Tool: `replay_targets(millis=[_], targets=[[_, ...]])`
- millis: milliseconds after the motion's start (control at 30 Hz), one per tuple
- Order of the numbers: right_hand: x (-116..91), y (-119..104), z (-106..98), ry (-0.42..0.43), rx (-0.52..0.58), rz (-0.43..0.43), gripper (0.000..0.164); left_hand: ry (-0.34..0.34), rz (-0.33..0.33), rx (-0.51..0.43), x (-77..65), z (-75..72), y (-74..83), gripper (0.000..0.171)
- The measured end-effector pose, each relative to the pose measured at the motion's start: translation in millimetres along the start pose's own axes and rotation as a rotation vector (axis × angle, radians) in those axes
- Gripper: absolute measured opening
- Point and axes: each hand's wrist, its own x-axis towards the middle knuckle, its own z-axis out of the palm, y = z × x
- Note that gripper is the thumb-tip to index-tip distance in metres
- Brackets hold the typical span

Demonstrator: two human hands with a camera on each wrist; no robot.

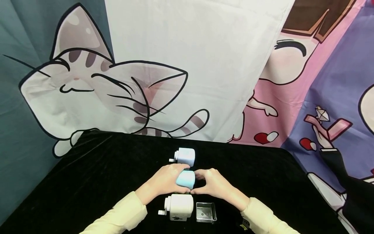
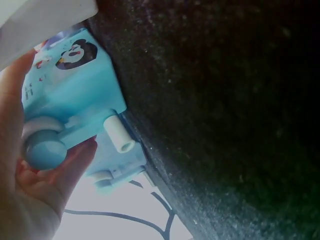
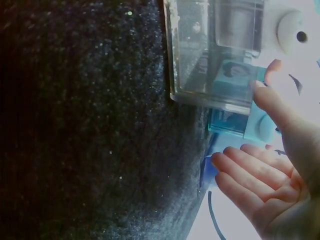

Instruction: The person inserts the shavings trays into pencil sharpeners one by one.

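Found the light-blue sharpener on black cloth, in line between the white sharpener nearer and the pale-blue sharpener beyond. Observed the left hand gripping it with thumb and fingers, the right hand spread wide just beside; cannot tell whether touching. Noted clear tray beside the white sharpener.

Cat-print backdrop behind black cloth
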Motion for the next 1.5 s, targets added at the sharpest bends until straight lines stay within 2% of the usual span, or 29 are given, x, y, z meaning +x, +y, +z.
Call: replay_targets(millis=[267, 567, 767, 1033, 1300, 1500], targets=[[-1, -1, -5, 0.003, 0.005, 0.005, 0.050, 0.027, -0.018, -0.018, -1.7, -7.0, -0.1, 0.065], [-5, -4, -8, 0.024, -0.005, 0.033, 0.054, 0.028, -0.073, -0.046, -5.6, -17.0, -2.1, 0.065], [-9, -3, -12, 0.021, 0.014, 0.049, 0.051, 0.032, -0.083, -0.058, -10.0, -21.3, -3.9, 0.066], [-16, -1, -17, 0.040, 0.000, 0.077, 0.052, 0.041, -0.141, -0.054, -18.9, -27.4, -9.4, 0.068], [-26, 2, -22, 0.055, 0.019, 0.076, 0.055, 0.077, -0.114, -0.045, -26.2, -33.3, -0.6, 0.068], [-37, 1, -25, 0.066, 0.017, 0.111, 0.053, 0.105, -0.097, -0.022, -32.7, -36.8, 6.1, 0.066]])
